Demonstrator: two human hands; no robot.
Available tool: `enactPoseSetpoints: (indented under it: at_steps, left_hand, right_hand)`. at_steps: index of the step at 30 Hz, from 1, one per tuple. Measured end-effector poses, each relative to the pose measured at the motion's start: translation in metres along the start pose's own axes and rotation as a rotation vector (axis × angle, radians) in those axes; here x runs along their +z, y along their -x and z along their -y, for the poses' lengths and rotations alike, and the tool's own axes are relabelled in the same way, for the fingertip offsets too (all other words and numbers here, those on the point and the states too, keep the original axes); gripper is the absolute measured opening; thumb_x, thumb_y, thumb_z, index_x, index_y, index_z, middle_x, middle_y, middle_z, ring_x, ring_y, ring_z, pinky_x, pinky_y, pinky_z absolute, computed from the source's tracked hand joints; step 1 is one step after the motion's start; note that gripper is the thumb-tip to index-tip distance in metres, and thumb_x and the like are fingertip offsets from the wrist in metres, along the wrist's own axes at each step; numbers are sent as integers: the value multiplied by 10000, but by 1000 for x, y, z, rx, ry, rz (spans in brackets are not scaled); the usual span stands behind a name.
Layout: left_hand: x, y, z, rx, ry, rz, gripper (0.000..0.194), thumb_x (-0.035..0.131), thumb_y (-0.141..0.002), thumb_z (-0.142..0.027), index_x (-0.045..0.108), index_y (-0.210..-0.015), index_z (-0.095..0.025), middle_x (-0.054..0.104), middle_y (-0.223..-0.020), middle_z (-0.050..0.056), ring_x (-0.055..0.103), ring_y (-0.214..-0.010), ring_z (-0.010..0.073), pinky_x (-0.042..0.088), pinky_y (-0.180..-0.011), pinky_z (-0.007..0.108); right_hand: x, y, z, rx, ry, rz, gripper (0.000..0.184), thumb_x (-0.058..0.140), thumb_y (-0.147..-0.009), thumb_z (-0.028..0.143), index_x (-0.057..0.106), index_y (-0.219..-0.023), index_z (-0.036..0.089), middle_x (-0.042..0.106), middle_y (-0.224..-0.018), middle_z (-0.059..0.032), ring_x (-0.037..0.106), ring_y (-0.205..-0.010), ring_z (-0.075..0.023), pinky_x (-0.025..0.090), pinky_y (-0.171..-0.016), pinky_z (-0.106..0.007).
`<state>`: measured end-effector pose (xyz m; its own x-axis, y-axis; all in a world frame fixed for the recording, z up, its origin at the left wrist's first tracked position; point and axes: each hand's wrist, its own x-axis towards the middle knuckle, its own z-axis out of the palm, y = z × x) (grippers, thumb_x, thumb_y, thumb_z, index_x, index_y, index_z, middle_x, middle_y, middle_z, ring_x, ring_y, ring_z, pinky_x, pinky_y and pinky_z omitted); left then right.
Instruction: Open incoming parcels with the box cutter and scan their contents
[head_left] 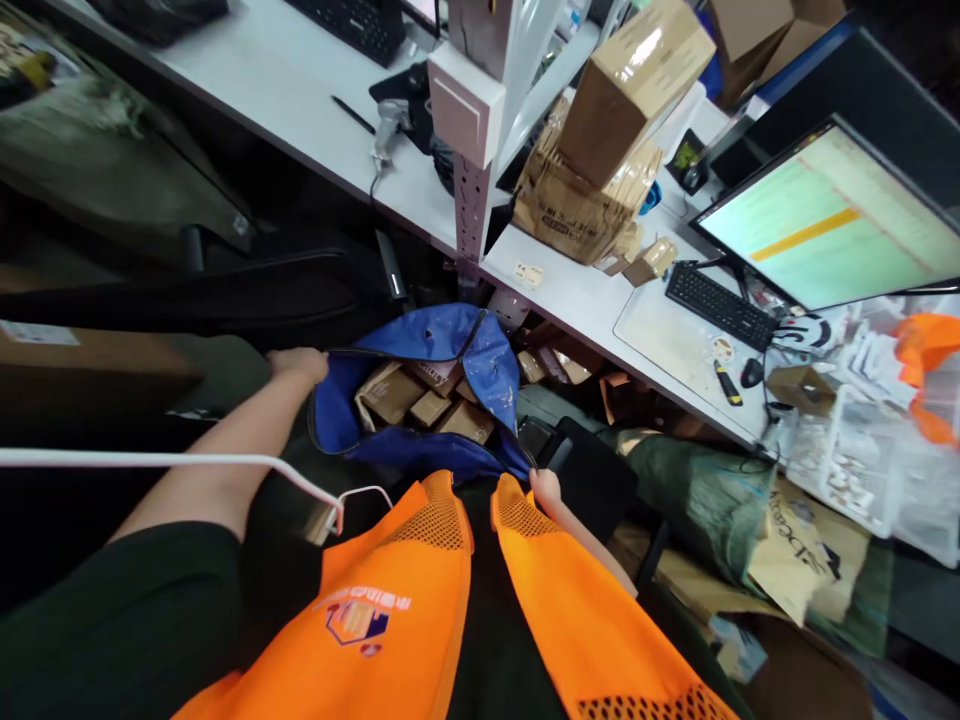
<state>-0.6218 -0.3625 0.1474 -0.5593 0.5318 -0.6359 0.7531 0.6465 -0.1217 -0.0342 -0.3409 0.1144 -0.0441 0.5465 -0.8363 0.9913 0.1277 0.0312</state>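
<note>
A blue zippered bag [491, 365] stands in front of me with its top spread wide. Several brown cardboard boxes [431, 408] lie inside it, one with printed lettering. My left hand [298, 368] is closed around the bag's far-left rim, arm stretched out. On the right side, near my vest, my right hand [545, 488] pinches the zipper edge of the same bag. The fingertips of both hands are partly hidden by the fabric. An orange vest [390, 610] hangs down over my front.
A white desk [555, 300] carries a monitor [832, 215], a keyboard [720, 305], a box cutter [727, 384] and a stacked carton [634, 85]. A metal post [469, 200] rises behind the bag. Green sacks [697, 495] lie right; a large carton [90, 380] stands left.
</note>
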Motion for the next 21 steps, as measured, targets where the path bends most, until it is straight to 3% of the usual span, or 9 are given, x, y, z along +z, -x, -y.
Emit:
enactPoseSetpoints:
  at_steps: [3,5,7,10,14,17,21]
  left_hand:
    - [15,12,-28,-15,0,-62,393,530,-1064,-336,596,-1262,-3,637,-1282,252,590,-1219,328,460,-1031,530]
    - [31,27,-59,74,6,-145,511,573,-1014,-281,482,-1425,9,536,-1421,316,503,-1318,389,396,-1070,545]
    - [47,36,-93,209,13,-205,606,585,-977,-231,407,-1534,-74,442,-1539,290,408,-1413,398,333,-1124,524]
    - [70,34,-146,372,32,-190,500,566,-968,-220,530,-1460,-145,460,-1551,222,394,-1439,356,327,-1141,445]
    - [101,8,-214,367,75,-139,499,582,-980,-289,536,-1447,-120,514,-1481,217,493,-1346,346,396,-1088,428]
    - [115,-13,-246,324,97,-116,551,614,-981,-325,495,-1477,-116,527,-1456,199,535,-1294,333,425,-1066,437]
    - [116,-29,-268,261,107,-114,529,618,-992,-354,515,-1449,-108,538,-1433,210,542,-1288,350,429,-1065,461]
  right_hand:
    - [-3,-16,16,58,-44,-21,335,641,-1035,460,708,-1144,150,737,-1133,-83,719,-1019,-214,599,-923,-414]
    - [-14,-30,41,50,-68,-83,428,666,-1009,467,663,-1282,137,702,-1269,-141,697,-1134,-261,569,-988,-460]
    - [-30,-47,77,-18,-97,-161,538,657,-1002,488,597,-1405,136,641,-1394,-192,649,-1259,-295,521,-1057,-454]
    - [-52,-80,146,-160,-137,-240,576,579,-1025,568,587,-1429,158,631,-1411,-195,635,-1291,-282,497,-1071,-385]
    - [-72,-127,219,-201,-134,-284,653,572,-1023,605,575,-1408,78,615,-1388,-242,637,-1261,-334,514,-1064,-489]
    - [-84,-155,228,-239,-111,-266,518,641,-1020,510,609,-1367,127,646,-1342,-167,662,-1189,-296,548,-1033,-532]
    - [-99,-175,200,-408,-110,-238,385,661,-1033,388,631,-1331,147,647,-1328,-105,668,-1125,-240,584,-972,-462]
